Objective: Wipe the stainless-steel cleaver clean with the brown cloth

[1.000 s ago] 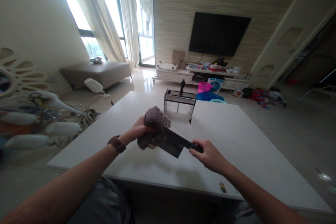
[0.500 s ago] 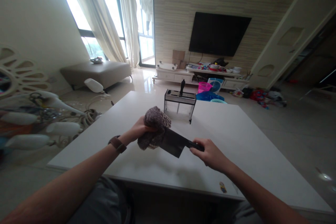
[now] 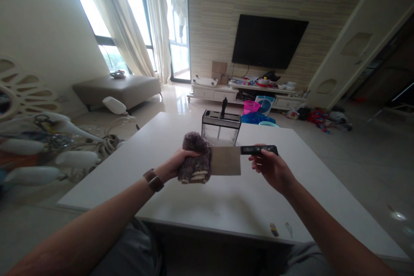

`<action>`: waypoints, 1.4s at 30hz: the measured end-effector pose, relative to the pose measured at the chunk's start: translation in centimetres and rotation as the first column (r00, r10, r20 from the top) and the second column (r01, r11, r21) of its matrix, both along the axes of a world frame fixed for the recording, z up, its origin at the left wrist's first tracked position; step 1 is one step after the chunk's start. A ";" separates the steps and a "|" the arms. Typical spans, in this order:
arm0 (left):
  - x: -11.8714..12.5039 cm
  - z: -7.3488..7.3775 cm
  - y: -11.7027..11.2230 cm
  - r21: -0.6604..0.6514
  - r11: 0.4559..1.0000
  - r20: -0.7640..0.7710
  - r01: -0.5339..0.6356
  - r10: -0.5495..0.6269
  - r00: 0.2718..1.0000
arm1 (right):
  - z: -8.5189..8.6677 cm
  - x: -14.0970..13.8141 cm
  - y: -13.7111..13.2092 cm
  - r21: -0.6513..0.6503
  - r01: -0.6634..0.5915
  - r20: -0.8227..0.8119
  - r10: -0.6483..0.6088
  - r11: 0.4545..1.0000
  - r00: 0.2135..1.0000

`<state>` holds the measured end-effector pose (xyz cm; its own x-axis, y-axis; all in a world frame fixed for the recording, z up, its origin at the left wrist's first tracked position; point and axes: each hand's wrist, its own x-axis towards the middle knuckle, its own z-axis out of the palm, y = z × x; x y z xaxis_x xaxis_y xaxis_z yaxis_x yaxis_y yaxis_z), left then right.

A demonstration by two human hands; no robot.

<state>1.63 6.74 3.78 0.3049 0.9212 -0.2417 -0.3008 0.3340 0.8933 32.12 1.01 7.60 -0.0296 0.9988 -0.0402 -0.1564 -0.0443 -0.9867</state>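
Over the white table, my left hand (image 3: 181, 161) grips a fuzzy grey-brown cloth (image 3: 195, 155), folded around the far end of a cleaver's blade. The cleaver (image 3: 226, 161) is held level, its broad face turned toward me and its tip end hidden in the cloth. At its black riveted handle, my right hand (image 3: 270, 166) has the thumb on the near side and the other fingers partly behind and below. Just beyond the blade stands a knife holder (image 3: 221, 121) with clear sides, a dark top frame and one black handle sticking up from it.
The white table (image 3: 155, 207) bears small stickers near its front edge. Lamp parts and cables (image 3: 80, 146) crowd the floor at left. Past the table are a pink basket (image 3: 251, 107), a low TV cabinet (image 3: 213, 93) and a grey bench (image 3: 126, 88).
The cleaver has turned from slanting down rightward to level, its face now lighter. My right hand has risen and moved right with the handle; my left hand and cloth shifted slightly right.
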 end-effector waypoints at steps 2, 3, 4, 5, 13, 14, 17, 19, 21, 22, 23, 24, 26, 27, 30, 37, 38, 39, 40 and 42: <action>0.7 -0.1 -0.5 -0.016 0.998 -0.013 0.060 -0.061 0.998 | -0.4 -0.2 0.4 0.021 0.101 -0.062 -0.100 0.995 0.993; 0.8 0.0 -0.6 -0.004 0.996 -0.036 0.088 -0.088 0.995 | -0.6 -0.2 0.6 0.031 0.141 -0.091 -0.138 0.990 0.986; 0.8 0.1 -0.7 0.017 0.993 -0.065 0.119 -0.117 0.991 | -0.7 -0.1 0.8 0.039 0.177 -0.116 -0.172 0.983 0.978; 0.7 0.3 -0.7 0.038 0.987 -0.098 0.155 -0.150 0.984 | -0.8 0.0 0.9 0.047 0.210 -0.138 -0.202 0.976 0.970; -0.5 1.1 -0.8 0.035 0.716 -0.395 0.698 -0.631 0.667 | -1.1 -0.2 0.6 0.002 0.180 -0.143 -0.178 0.984 0.974; -0.2 0.9 -1.0 0.018 0.665 -0.418 0.747 -0.674 0.610 | -1.1 -0.4 0.5 -0.014 0.159 -0.133 -0.160 0.987 0.978; 0.5 0.4 -1.5 -0.032 0.550 -0.425 0.834 -0.763 0.487 | -1.4 -0.6 0.5 -0.056 0.059 -0.114 -0.065 0.997 0.991; 0.6 0.4 -1.5 -0.069 0.503 -0.399 0.861 -0.805 0.438 | -1.4 -0.7 0.5 -0.072 -0.015 -0.120 0.006 0.997 0.993; 0.4 0.4 -1.2 -0.084 0.511 -0.360 0.855 -0.816 0.452 | -1.4 -0.8 0.4 -0.078 -0.053 -0.136 0.042 0.996 0.990; 0.3 0.5 -1.0 -0.077 0.541 -0.340 0.838 -0.804 0.488 | -1.3 -0.9 0.4 -0.080 -0.057 -0.142 0.045 0.995 0.989; 0.3 0.5 -0.9 -0.066 0.579 -0.321 0.812 -0.783 0.532 | -1.3 -1.1 0.3 -0.084 -0.056 -0.143 0.044 0.995 0.989; 0.3 0.5 -0.8 -0.052 0.618 -0.303 0.784 -0.758 0.578 | -1.4 -1.3 0.2 -0.087 -0.053 -0.140 0.040 0.995 0.989; 0.7 0.4 -0.8 -0.028 0.677 -0.272 0.736 -0.713 0.646 | -1.5 -1.9 -0.1 -0.100 -0.047 -0.126 0.034 0.994 0.991; 1.1 0.3 -1.0 -0.022 0.692 -0.266 0.721 -0.699 0.663 | -1.7 -2.2 -0.2 -0.109 -0.044 -0.119 0.031 0.993 0.992; 2.4 0.1 -1.5 0.002 0.696 -0.295 0.718 -0.686 0.665 | -2.3 -3.1 -0.6 -0.135 -0.046 -0.113 0.031 0.990 0.993; 4.0 -0.1 -2.1 0.131 0.634 -0.350 0.762 -0.690 0.634 | -2.7 -4.2 -1.2 -0.130 -0.153 -0.070 0.145 0.980 0.987; 4.0 -0.2 -2.1 0.137 0.636 -0.349 0.759 -0.687 0.638 | -2.7 -4.2 -1.3 -0.128 -0.167 -0.062 0.160 0.978 0.985; 4.0 -0.3 -2.1 0.143 0.638 -0.348 0.756 -0.683 0.642 | -2.7 -4.2 -1.3 -0.124 -0.173 -0.052 0.168 0.977 0.984; 3.9 -0.3 -2.1 0.153 0.638 -0.349 0.754 -0.679 0.646 | -2.7 -4.2 -1.4 -0.118 -0.174 -0.038 0.171 0.978 0.985; 3.9 -0.4 -2.1 0.172 0.637 -0.361 0.751 -0.669 0.650 | -2.8 -4.1 -1.4 -0.099 -0.158 -0.001 0.159 0.982 0.987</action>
